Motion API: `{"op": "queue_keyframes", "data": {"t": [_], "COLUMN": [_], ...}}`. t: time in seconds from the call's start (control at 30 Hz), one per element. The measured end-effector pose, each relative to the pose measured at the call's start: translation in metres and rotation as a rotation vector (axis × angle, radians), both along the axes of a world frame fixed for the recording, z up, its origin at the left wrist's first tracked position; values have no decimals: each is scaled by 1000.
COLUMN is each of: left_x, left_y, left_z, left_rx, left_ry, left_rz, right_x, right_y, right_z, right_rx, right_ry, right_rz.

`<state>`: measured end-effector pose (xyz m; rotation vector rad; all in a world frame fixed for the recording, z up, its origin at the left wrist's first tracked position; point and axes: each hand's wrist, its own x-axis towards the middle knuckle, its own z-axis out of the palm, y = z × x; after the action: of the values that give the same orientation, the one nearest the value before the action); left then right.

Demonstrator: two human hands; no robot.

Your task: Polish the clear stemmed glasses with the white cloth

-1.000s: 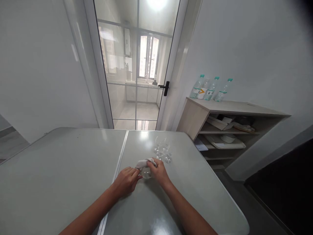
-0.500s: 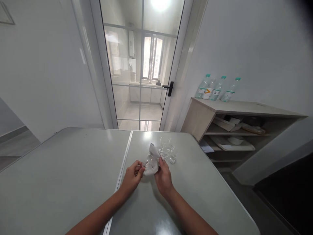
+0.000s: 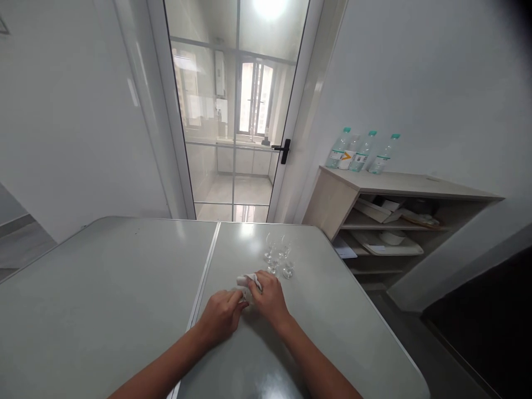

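Observation:
My left hand (image 3: pixel 224 313) is closed, its thumb and fingers pinching a small clear glass (image 3: pixel 245 297). Most of that glass is hidden by my hands and the cloth. My right hand (image 3: pixel 269 298) grips a bunched white cloth (image 3: pixel 246 280), close against the glass and touching or nearly touching the left fingertips. Both hands are just above the table, right of its seam. Several small clear stemmed glasses (image 3: pixel 287 270) stand grouped on the table beyond my right hand.
The pale grey-green table (image 3: pixel 137 299) has a white seam strip (image 3: pixel 203 271). At the right stands a wooden shelf unit (image 3: pixel 332 202) with plastic bottles (image 3: pixel 361 152) on top and trays inside. Behind the table is a glass door (image 3: pixel 211 183) with a black handle (image 3: pixel 285 151).
My right hand has turned over the top, bunching the cloth that stood spread around the glass. My left hand has dipped and rotated slightly. The view has shifted a little.

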<state>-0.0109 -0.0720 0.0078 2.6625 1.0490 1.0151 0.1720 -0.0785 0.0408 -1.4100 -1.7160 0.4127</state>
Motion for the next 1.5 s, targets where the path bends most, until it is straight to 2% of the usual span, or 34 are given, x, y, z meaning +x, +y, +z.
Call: {"op": "queue_keyframes", "data": {"t": [0.07,0.13,0.2,0.27,0.43,0.53,0.6,0.7,0.77,0.87,0.93,1.03,1.13,1.23,1.4,1.5], "left_x": [-1,-1,-2,-3,-2,4,10,16,17,15,14,12,12,11,5,4], "left_y": [0,1,3,5,6,4,3,3,5,9,11,13,14,15,17,17], "left_z": [-2,-4,-6,-6,6,11,9,2,-1,1,4,5,4,4,4,1], "left_rx": [87,78,-6,-139,-479,-645,-764,-866,-883,-898,-923,-977,-1001,-1033,-1043,-1066], "left_ry": [49,37,-10,-67,-267,-450,-569,-683,-710,-729,-754,-804,-856,-906,-939,-1003], "left_rz": [-28,-31,-18,2,18,12,-30,-108,-114,-84,-69,-87,-110,-83,38,19], "right_x": [2,5,6,7,7,0,-10,-23,-26,-24,-23,-29,-35,-36,-33,-31], "right_y": [4,7,8,10,13,12,7,-1,-4,-5,-6,-12,-21,-27,-28,-27], "right_z": [-3,-6,-7,-8,-12,-13,-13,-17,-22,-30,-32,-28,-19,-13,-11,-8], "right_rx": [-149,-249,-298,-320,-446,-568,-620,-565,-468,-304,-223,-137,24,148,188,206], "right_ry": [242,565,896,1137,1398,1468,1484,1473,1426,1222,1047,804,542,328,175,82], "right_rz": [-46,-74,-121,-154,-22,113,184,172,57,-180,-230,-142,-32,49,141,194]}}
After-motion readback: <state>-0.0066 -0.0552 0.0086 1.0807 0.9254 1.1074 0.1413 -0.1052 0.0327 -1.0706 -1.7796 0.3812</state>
